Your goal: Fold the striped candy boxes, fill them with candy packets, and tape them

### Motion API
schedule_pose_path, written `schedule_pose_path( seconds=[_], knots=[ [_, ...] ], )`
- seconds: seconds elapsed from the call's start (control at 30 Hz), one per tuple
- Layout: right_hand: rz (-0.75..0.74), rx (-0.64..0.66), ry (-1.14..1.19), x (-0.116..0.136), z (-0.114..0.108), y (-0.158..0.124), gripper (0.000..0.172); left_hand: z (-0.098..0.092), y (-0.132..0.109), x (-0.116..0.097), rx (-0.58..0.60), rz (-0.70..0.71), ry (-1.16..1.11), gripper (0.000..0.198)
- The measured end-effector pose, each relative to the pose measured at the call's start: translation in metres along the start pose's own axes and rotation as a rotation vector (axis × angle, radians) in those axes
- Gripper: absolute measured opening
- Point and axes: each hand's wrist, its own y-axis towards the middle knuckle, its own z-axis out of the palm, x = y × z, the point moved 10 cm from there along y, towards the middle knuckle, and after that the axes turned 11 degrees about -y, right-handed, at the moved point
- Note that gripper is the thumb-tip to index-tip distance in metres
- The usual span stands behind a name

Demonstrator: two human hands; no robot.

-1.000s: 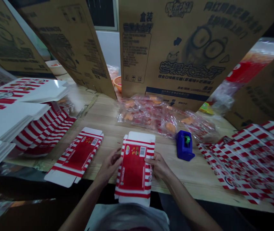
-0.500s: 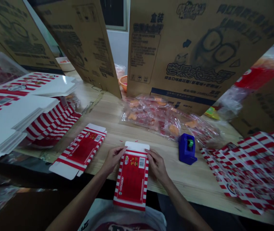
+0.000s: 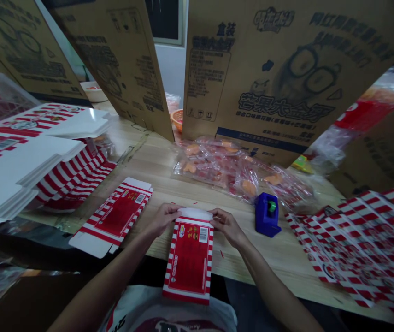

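A red-and-white striped carton (image 3: 190, 258) lies lengthwise in front of me over the near edge of the wooden table (image 3: 155, 163). My left hand (image 3: 164, 217) pinches its far left corner. At the far right corner my right hand (image 3: 227, 224) grips the carton too. Between the two hands the white end flap curls up and over. A second flat carton (image 3: 114, 219) lies to the left of my left hand.
A blue tape dispenser (image 3: 266, 214) stands right of my right hand. Clear bags of orange snacks (image 3: 231, 170) lie behind it. Stacks of flat cartons sit at left (image 3: 27, 152) and spread at right (image 3: 359, 240). Tall brown shipping cartons (image 3: 273, 74) wall the back.
The carton's side flaps have gone in and its white end flap, flat before, now bends over. Both hands have slid from the carton's sides up to its far corners.
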Motion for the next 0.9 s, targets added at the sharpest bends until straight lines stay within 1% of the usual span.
schedule_pose_path(
  seconds=[0.1,0.2,0.27,0.37,0.47,0.57,0.63,0.67,0.8,0.9],
  knots=[
    [0.012,0.004,0.048,-0.004,-0.001,-0.003,0.033,0.002,-0.005,-0.002,0.023,0.033,0.027,0.031],
    [0.118,0.034,0.205,-0.014,0.005,-0.003,0.028,0.006,-0.006,-0.008,0.031,0.052,0.040,0.033],
    [0.173,-0.003,0.278,-0.020,0.007,0.000,0.026,0.009,-0.005,-0.012,0.034,0.061,0.054,0.036],
    [0.171,-0.105,0.313,-0.021,0.005,0.004,0.023,0.013,-0.005,-0.014,0.037,0.077,0.087,0.039],
    [0.098,-0.169,0.242,-0.012,-0.002,0.004,0.022,0.013,-0.007,-0.014,0.038,0.098,0.134,0.042],
    [-0.022,-0.112,0.067,0.002,-0.005,-0.002,0.024,0.010,-0.009,-0.015,0.057,0.108,0.196,0.037],
    [-0.093,-0.075,-0.065,0.006,-0.006,-0.007,0.028,0.010,-0.012,-0.016,0.082,0.107,0.249,0.032],
    [-0.118,-0.078,-0.121,0.006,-0.007,-0.009,0.029,0.010,-0.013,-0.016,0.092,0.108,0.278,0.030],
    [-0.169,-0.136,-0.236,0.002,-0.011,-0.014,0.022,0.013,-0.017,-0.017,0.098,0.129,0.378,0.028],
    [-0.184,-0.112,-0.273,0.004,-0.006,-0.015,0.022,0.020,-0.020,-0.019,0.112,0.143,0.469,0.027]
  ],
)
